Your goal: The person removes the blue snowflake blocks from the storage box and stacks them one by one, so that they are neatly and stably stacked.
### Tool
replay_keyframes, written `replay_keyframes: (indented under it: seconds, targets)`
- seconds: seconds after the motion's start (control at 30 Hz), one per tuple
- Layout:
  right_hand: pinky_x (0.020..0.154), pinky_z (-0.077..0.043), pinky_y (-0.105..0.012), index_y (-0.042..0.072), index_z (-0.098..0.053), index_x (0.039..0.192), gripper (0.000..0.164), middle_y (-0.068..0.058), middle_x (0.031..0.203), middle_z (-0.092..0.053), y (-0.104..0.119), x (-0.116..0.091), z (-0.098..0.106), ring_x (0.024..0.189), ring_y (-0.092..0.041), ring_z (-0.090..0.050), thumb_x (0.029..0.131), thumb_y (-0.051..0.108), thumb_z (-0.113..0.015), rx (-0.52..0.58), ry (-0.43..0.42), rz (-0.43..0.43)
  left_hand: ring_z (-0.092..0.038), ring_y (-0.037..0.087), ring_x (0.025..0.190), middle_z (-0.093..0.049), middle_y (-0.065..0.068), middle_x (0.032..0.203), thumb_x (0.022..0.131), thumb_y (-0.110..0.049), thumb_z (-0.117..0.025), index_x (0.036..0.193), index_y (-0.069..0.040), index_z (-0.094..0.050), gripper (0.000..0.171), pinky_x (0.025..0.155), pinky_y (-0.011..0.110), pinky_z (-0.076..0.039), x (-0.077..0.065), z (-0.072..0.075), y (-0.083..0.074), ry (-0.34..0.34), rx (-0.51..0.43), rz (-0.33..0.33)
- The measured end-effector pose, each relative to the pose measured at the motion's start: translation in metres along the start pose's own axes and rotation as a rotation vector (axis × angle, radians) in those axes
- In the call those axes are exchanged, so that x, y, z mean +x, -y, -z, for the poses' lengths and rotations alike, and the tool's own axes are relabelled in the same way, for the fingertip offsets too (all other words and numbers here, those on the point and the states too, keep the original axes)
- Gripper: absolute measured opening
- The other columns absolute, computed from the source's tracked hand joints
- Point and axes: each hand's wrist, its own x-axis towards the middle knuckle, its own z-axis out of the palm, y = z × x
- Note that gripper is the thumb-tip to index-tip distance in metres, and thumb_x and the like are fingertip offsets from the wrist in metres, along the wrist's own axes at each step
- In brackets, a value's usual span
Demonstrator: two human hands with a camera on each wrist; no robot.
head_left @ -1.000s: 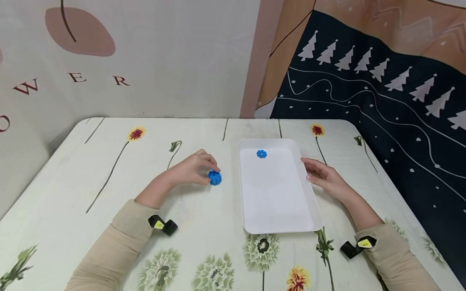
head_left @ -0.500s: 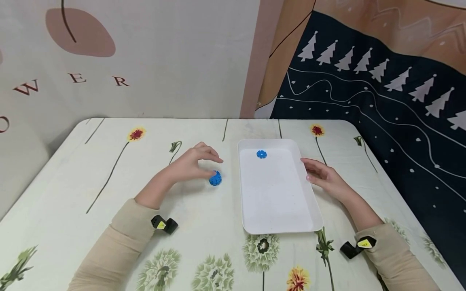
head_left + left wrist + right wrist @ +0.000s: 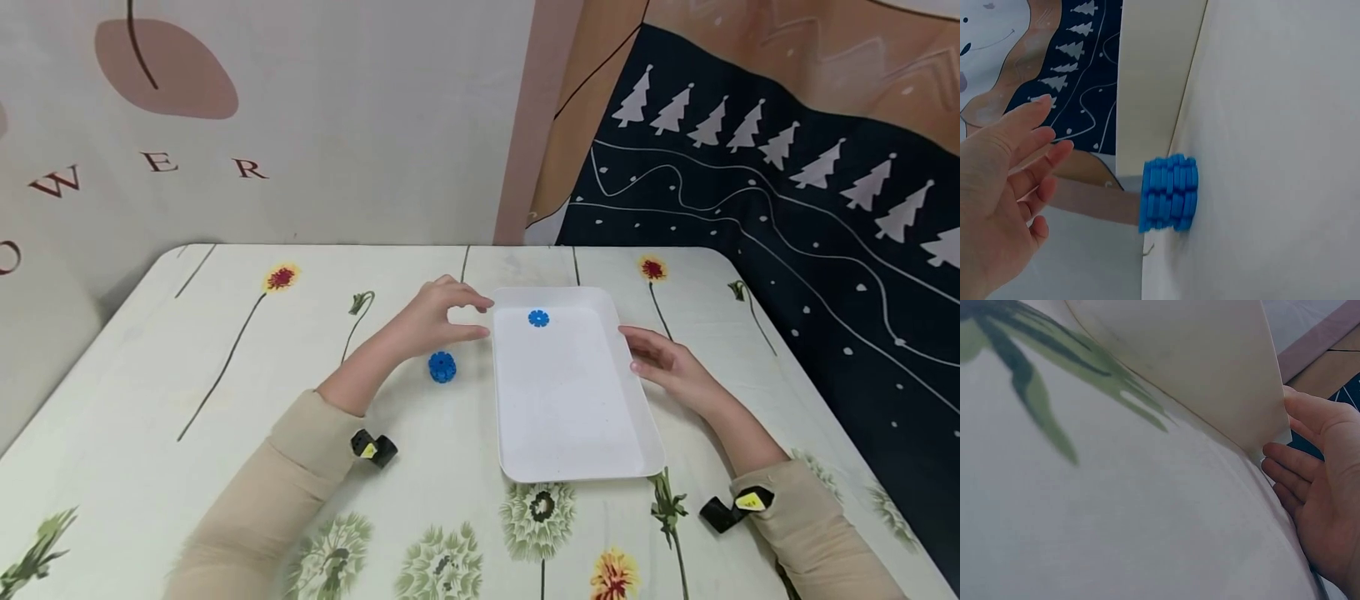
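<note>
My left hand (image 3: pixel 438 321) hovers beside the tray's left rim, thumb and fingers spread apart, with nothing seen between them. Behind it on the tablecloth stands a short stack of blue notched discs (image 3: pixel 442 367); the left wrist view shows the stack (image 3: pixel 1169 194) from the side, apart from the hand (image 3: pixel 1007 181). One blue flower-shaped disc (image 3: pixel 538 318) lies inside the white tray (image 3: pixel 573 400), near its far end. On the tray's right side my right hand (image 3: pixel 675 371) rests its fingertips against the rim. The right wrist view has that hand (image 3: pixel 1329 481) touching the tray's outer wall (image 3: pixel 1210 375).
A tablecloth (image 3: pixel 247 483) printed with flowers covers the table. Wall hangings stand behind, one pale with letters (image 3: pixel 375 125), one dark with white trees (image 3: pixel 750 217). Both sleeves carry small black wrist cameras (image 3: pixel 375 448).
My left hand has let go of the blue disc stack and moved right and away to the tray's left rim. The stack, the tray and my right hand have stayed in place.
</note>
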Motion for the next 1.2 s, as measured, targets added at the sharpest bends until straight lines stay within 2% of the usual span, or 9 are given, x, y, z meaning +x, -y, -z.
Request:
replay_keyframes:
  seconds: [0.17, 0.43, 0.8, 1.03, 1.2]
  targets:
    - [0.095, -0.033, -0.012, 0.000, -0.039, 0.143, 0.052, -0.023, 0.139, -0.044, 0.000, 0.000, 0.000, 0.119, -0.006, -0.045, 0.096, 0.009, -0.058, -0.005, -0.001, -0.005, -0.046, 0.019, 0.106, -0.066, 0.003, 0.115, 0.083, -0.023, -0.077, 0.119, -0.007, -0.068, 0.040, 0.093, 0.042, -0.030, 0.018, -0.012, -0.003, 0.020, 0.047, 0.041]
    - [0.095, -0.033, -0.012, -0.001, -0.039, 0.143, 0.052, -0.024, 0.139, -0.043, 0.001, 0.000, 0.000, 0.119, -0.006, -0.045, 0.096, 0.008, -0.058, 0.002, -0.003, -0.001, -0.047, 0.023, 0.105, -0.067, 0.002, 0.113, 0.084, -0.024, -0.076, 0.120, -0.008, -0.068, 0.041, 0.087, 0.039, -0.028, 0.046, -0.030, -0.004, 0.097, 0.083, 0.064]
    - [0.095, -0.033, -0.012, 0.000, -0.040, 0.143, 0.052, -0.023, 0.139, -0.043, 0.000, 0.001, 0.000, 0.119, -0.005, -0.045, 0.096, 0.009, -0.058, -0.002, -0.001, -0.007, -0.043, 0.014, 0.097, -0.066, -0.005, 0.116, 0.082, -0.025, -0.078, 0.120, -0.016, -0.069, 0.039, 0.083, 0.033, -0.029, 0.072, -0.051, 0.002, 0.160, 0.140, 0.131]
    - [0.095, -0.033, -0.012, -0.001, -0.039, 0.143, 0.052, -0.024, 0.139, -0.044, 0.000, 0.000, 0.000, 0.118, -0.004, -0.045, 0.096, 0.008, -0.058, -0.015, 0.001, -0.003, -0.045, 0.013, 0.100, -0.066, -0.005, 0.117, 0.082, -0.023, -0.078, 0.120, -0.016, -0.069, 0.039, 0.086, 0.032, -0.027, 0.085, -0.058, 0.005, 0.204, 0.196, 0.108]
    - [0.095, -0.033, -0.011, 0.001, -0.039, 0.144, 0.052, -0.023, 0.140, -0.043, 0.000, 0.000, 0.000, 0.118, -0.003, -0.044, 0.096, 0.009, -0.058, -0.024, 0.004, -0.008, -0.046, 0.012, 0.102, -0.065, -0.006, 0.118, 0.082, -0.023, -0.077, 0.120, -0.017, -0.069, 0.039, 0.086, 0.033, -0.027, 0.089, -0.060, 0.007, 0.223, 0.263, 0.071]
